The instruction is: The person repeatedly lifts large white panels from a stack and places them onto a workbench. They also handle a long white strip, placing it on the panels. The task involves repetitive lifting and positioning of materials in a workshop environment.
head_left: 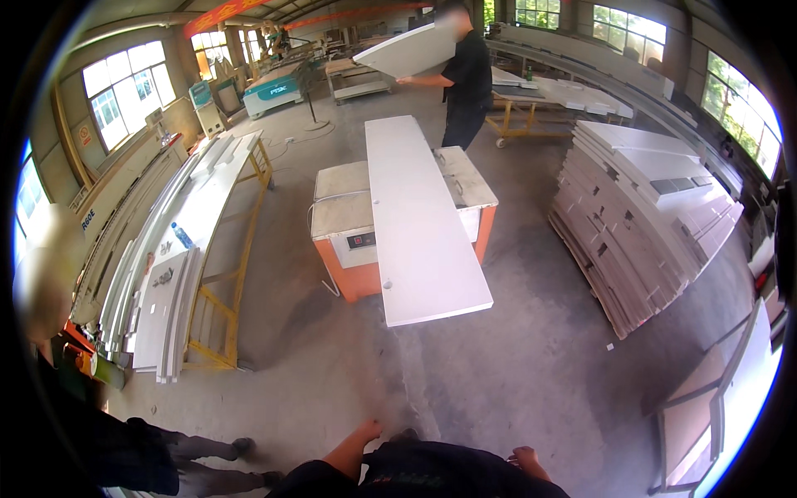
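Note:
My left hand (368, 430) hangs low in front of me at the bottom of the view, its fingers curled in and nothing seen in them. To the right, my right hand (523, 456) is beside my body with fingers loosely bent and a little apart, also holding nothing visible. Neither hand touches anything. Ahead of both, a long white panel (422, 224) lies across an orange machine with a worn top (342, 180), its near end overhanging. Behind the machine, a person in dark clothes (471, 79) carries another white panel (415, 51).
A tall stack of panels (623, 224) stands at the right. On the left, a yellow-framed table (217, 319) bears long white strips and a blue bottle (182, 236). Another person (108, 452) stands close at my left. A framed panel (730, 398) leans at the lower right.

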A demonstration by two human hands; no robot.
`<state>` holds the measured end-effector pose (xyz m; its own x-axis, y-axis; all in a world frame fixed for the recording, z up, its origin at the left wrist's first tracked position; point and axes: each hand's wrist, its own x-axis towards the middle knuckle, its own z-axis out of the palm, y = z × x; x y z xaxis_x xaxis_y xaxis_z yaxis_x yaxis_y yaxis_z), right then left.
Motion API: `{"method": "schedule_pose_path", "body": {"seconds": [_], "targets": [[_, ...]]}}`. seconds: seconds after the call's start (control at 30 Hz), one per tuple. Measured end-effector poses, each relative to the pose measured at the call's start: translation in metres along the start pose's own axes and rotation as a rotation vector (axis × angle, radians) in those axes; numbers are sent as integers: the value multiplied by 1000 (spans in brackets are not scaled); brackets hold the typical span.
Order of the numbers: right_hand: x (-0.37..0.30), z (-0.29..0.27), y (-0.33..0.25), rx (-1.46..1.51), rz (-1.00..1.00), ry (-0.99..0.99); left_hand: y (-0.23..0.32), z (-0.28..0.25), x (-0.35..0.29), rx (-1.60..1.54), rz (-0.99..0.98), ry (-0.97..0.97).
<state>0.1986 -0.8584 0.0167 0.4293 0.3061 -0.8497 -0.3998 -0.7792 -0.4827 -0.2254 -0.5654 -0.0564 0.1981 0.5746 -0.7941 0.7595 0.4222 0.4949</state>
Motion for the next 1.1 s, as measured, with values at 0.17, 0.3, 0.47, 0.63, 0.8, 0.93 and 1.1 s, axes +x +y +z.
{"method": "schedule_pose_path", "body": {"seconds": [0.17, 0.3, 0.47, 0.63, 0.8, 0.93, 1.1], "targets": [[22, -3, 1, -97, -69, -54, 0, 0, -26, 8, 69, 68], [49, -18, 13, -997, -700, -184, -22, 17, -5, 5, 101, 195], [72, -26, 24, -1421, -1170, -166, -10, 12, -20, 72, 140, 218], [73, -19, 7, -1122, -780, -195, -17, 18, -28, -80, 101, 238], [34, 8, -25, -67, -53, -77, -36, 14, -38, -156, 2, 195], [29, 8, -19, -64, -94, -53, -25, 9, -45, -106, -11, 167], [18, 12, -7, -61, -62, -49, -18, 6, -51, -103, -12, 173]]}}
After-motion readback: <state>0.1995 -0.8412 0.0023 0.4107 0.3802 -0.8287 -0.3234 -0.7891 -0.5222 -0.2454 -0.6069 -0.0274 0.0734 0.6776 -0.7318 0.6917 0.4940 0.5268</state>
